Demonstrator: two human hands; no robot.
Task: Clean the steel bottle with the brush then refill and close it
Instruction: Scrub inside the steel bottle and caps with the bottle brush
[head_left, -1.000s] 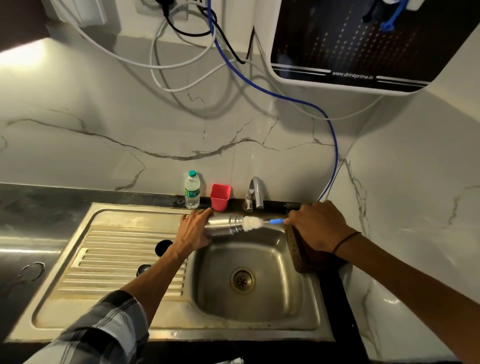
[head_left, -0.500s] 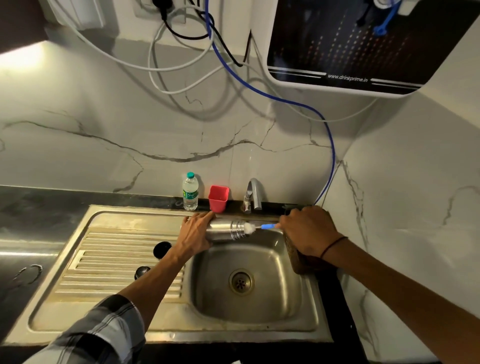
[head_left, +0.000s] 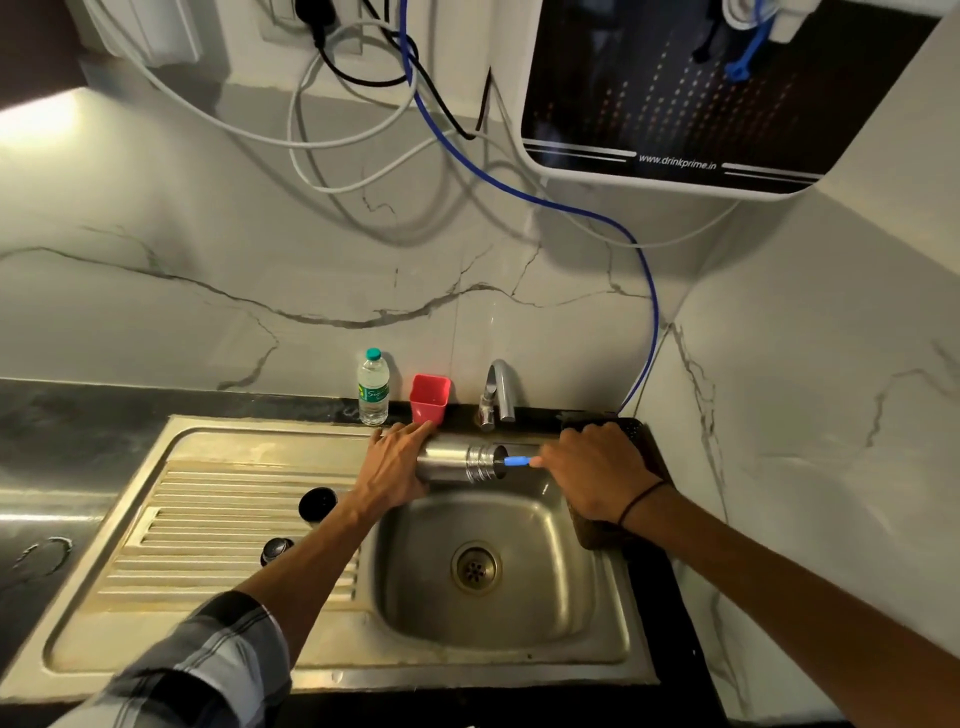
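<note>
The left hand wraps its fingers round the steel bottle, holding it on its side above the back edge of the sink, mouth turned to the right; the right hand pinches the blue handle of the brush, whose head is hidden inside the bottle's mouth; just behind stand a tap, a red cup and a small plastic water bottle; two dark caps lie on the ribbed draining board left of the basin.
</note>
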